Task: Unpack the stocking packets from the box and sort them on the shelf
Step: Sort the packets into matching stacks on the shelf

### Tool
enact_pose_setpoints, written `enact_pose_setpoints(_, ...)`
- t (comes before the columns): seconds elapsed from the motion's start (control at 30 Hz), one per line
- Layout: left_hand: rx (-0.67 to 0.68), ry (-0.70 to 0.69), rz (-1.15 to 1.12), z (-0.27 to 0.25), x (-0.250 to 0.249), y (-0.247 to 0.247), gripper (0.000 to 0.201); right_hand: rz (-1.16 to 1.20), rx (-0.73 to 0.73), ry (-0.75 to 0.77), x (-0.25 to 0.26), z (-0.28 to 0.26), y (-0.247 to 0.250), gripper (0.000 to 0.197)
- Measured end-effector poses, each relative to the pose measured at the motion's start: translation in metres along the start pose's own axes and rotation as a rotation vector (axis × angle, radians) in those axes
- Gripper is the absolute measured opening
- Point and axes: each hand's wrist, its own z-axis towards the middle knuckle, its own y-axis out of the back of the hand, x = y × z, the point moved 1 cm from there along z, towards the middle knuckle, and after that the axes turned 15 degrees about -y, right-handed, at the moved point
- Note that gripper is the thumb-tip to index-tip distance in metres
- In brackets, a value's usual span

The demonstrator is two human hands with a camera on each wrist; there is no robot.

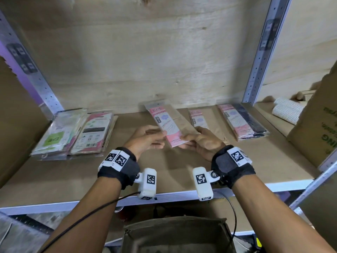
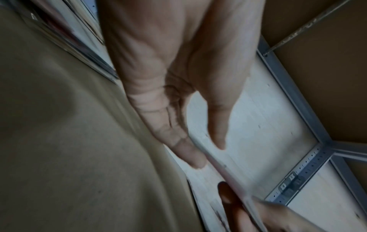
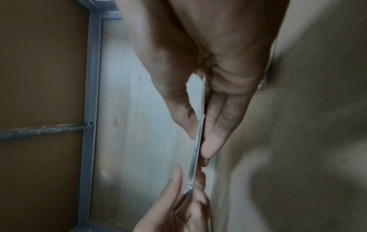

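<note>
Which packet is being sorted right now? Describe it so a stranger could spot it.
Start at the brown shelf board and find both wrists over its middle. The held packet is pink and white with a beige stocking side. Unlike the piles lying flat, it is lifted, pinched by the left hand and right hand.

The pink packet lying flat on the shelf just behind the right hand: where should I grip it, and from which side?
Pinch the near short end of the flat pink packet, coming from the front edge of the shelf. It lies thin and flat, lengthwise toward you, so fingers likely need that near edge to slip under. The dark-stocking stack crowds its right, and the held packet hangs to its left.
</note>
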Motion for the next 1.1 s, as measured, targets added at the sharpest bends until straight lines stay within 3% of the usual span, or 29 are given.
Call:
enact_pose_setpoints(0.2,-0.067,-0.03,-0.002,0.002,0.003,0.0,0.032,-0.218,0.014,-0.022,-0.002,-0.004,0.001,0.04)
enact_pose_setpoints(0.4,-0.011,0.01,0.052,0.011,0.006,0.001,0.025,-0.436,-0.168,0.031,0.007,-0.002,0.02,0.029)
enact_pose_setpoints(0.9,0.083,-0.016,-0.024,0.06,0.011,-0.077,0.035,-0.568,-0.534,0.062,0.047,-0.007,0.093,0.04)
enact_pose_setpoints(1.1,0.073,0.027,0.035,0.074,0.02,-0.102,0.038,-0.768,-0.728,0.085,0.05,-0.013,0.107,0.038)
